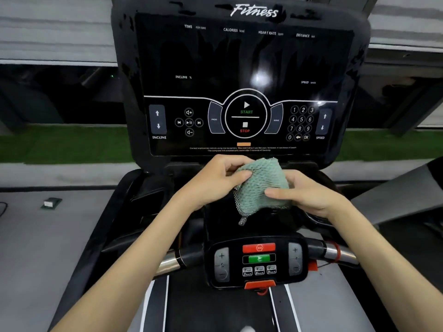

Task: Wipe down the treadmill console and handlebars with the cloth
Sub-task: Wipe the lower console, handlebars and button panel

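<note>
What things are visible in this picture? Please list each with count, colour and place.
console: one, black, top centre
cloth: one, pale green, below the console, in both grips
handlebars: two, black and silver, beside the small panel
small panel: one, black, low centre
stop button: one, red, top of small panel
green button: one, green, under the stop button
belt: one, black, bottom centre
box: one, white, floor at left
left grip: one, bare, pinches cloth's left side
right grip: one, bare, holds cloth's right side
</note>
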Tool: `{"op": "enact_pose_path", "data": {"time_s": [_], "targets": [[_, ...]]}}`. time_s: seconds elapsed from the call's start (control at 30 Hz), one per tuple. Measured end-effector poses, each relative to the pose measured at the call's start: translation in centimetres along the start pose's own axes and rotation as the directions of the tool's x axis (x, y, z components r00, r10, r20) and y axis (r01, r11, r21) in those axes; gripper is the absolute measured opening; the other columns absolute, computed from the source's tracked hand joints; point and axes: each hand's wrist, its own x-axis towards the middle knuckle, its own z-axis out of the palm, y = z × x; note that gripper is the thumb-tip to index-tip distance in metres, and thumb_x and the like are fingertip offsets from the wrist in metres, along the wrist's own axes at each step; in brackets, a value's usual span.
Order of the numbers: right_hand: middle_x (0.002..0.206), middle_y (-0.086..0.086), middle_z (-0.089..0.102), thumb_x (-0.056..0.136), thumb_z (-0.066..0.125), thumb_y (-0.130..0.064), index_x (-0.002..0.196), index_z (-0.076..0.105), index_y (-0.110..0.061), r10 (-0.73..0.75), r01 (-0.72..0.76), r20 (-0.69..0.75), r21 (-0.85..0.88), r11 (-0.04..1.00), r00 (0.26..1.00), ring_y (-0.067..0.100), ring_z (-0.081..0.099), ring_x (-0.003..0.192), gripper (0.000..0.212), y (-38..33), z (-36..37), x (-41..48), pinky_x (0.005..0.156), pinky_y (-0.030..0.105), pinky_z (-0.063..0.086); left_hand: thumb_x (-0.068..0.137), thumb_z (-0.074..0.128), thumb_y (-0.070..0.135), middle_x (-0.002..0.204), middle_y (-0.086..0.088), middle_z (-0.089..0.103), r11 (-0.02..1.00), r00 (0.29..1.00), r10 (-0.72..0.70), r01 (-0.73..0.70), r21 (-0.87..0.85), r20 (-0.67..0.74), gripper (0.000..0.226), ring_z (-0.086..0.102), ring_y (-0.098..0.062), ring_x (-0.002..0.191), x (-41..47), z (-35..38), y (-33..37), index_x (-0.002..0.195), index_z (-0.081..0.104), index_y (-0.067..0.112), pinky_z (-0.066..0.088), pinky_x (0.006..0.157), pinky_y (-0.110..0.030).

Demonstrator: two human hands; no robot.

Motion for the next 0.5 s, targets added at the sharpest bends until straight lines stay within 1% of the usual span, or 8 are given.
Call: {"op": "enact_pose_path", "data": {"time_s": [0.03, 0.1, 0.17, 0.27, 0.3, 0.37, 0.43, 0.5], "targets": [[0.115, 0.011, 0.069, 0.084, 0.066, -0.01, 0.119, 0.06, -0.004, 0.035, -0.035, 0.017, 0.008, 0.999, 0.999, 0.023, 0.065, 0.106, 0.037, 0.3, -0.3, 0.3, 0.085, 0.026, 0.053, 0.099, 0.054, 0.011, 0.105, 0.014, 0.072, 0.999, 0.999, -0.007, 0.009, 0.039, -0.032, 0.024, 0.065, 0.001, 0.1, 0.1, 0.1, -0.8, 0.11, 0.069, 0.026, 0.049, 0.09, -0.018], [0.113, 0.012, 0.07, 0.084, 0.062, -0.009, 0.116, 0.062, -0.002, 0.084, -0.084, 0.037, 0.004, 0.996, 0.996, 0.024, 0.066, 0.104, 0.033, 0.9, -1.3, 0.7, 0.086, 0.028, 0.053, 0.1, 0.055, 0.018, 0.111, 0.014, 0.07, 0.988, 0.993, -0.027, 0.044, 0.146, -0.116, 0.023, 0.063, 0.002, 0.106, -0.1, 0.2, -3.1, 0.117, 0.068, 0.023, 0.048, 0.096, -0.02], [0.111, 0.013, 0.07, 0.085, 0.064, -0.014, 0.113, 0.064, -0.001, 0.116, -0.114, 0.038, -0.045, 0.992, 0.993, 0.026, 0.066, 0.104, 0.031, 1.7, -2.5, 1.1, 0.091, 0.034, 0.053, 0.101, 0.05, 0.027, 0.12, 0.013, 0.065, 0.941, 0.985, -0.003, 0.06, 0.334, -0.17, 0.027, 0.057, 0.001, 0.114, -0.8, 0.4, -6.2, 0.124, 0.063, 0.021, 0.045, 0.102, -0.026], [0.104, 0.014, 0.072, 0.089, 0.064, -0.015, 0.105, 0.066, 0.003, 0.139, -0.135, 0.024, -0.137, 0.981, 0.99, 0.026, 0.068, 0.097, 0.024, 2.7, -4.5, 1.8, 0.091, 0.039, 0.051, 0.101, 0.037, 0.04, 0.134, 0.006, 0.054, 0.812, 0.995, -0.005, 0.062, 0.58, -0.1, 0.044, 0.045, -0.007, 0.128, -2.1, 1.3, -10.5, 0.133, 0.056, 0.016, 0.039, 0.109, -0.032], [0.1, 0.012, 0.073, 0.091, 0.062, -0.014, 0.1, 0.067, 0.003, 0.143, -0.135, 0.03, -0.187, 0.973, 0.989, 0.025, 0.069, 0.093, 0.019, 3.0, -5.6, 2.3, 0.087, 0.038, 0.052, 0.1, 0.031, 0.045, 0.141, 0.003, 0.049, 0.766, 0.997, -0.038, 0.077, 0.638, -0.074, 0.053, 0.04, -0.01, 0.134, -1.7, 1.8, -11.6, 0.138, 0.052, 0.014, 0.034, 0.114, -0.031], [0.08, 0.002, 0.071, 0.093, 0.06, -0.014, 0.084, 0.067, -0.002, 0.138, -0.11, 0.065, -0.322, 0.94, 0.988, 0.015, 0.066, 0.073, 0.016, 3.3, -5.8, 2.7, 0.07, 0.029, 0.051, 0.098, 0.021, 0.055, 0.151, -0.001, 0.039, 0.678, 0.995, -0.088, 0.095, 0.729, -0.048, 0.068, 0.029, -0.015, 0.143, -1.8, 2.2, -13.2, 0.147, 0.041, 0.012, 0.021, 0.12, -0.029], [0.062, -0.004, 0.056, 0.093, 0.06, -0.015, 0.069, 0.058, -0.006, 0.146, -0.083, 0.123, -0.41, 0.908, 0.982, 0.008, 0.05, 0.057, 0.026, 3.6, -5.1, 3.3, 0.057, 0.023, 0.039, 0.096, 0.009, 0.064, 0.153, -0.005, 0.035, 0.618, 0.992, -0.114, 0.116, 0.778, -0.058, 0.081, 0.023, -0.017, 0.144, -1.7, 2.1, -14.1, 0.151, 0.031, 0.009, 0.014, 0.122, -0.03], [0.054, -0.009, 0.046, 0.094, 0.058, -0.013, 0.062, 0.049, -0.012, 0.18, -0.081, 0.191, -0.438, 0.895, 0.965, 0.004, 0.04, 0.049, 0.034, 3.6, -4.6, 3.7, 0.052, 0.018, 0.031, 0.094, 0.0, 0.066, 0.153, -0.011, 0.035, 0.603, 0.992, -0.102, 0.116, 0.789, -0.068, 0.09, 0.019, -0.016, 0.141, -1.2, 2.4, -14.6, 0.151, 0.028, 0.003, 0.002, 0.121, -0.024]]}}
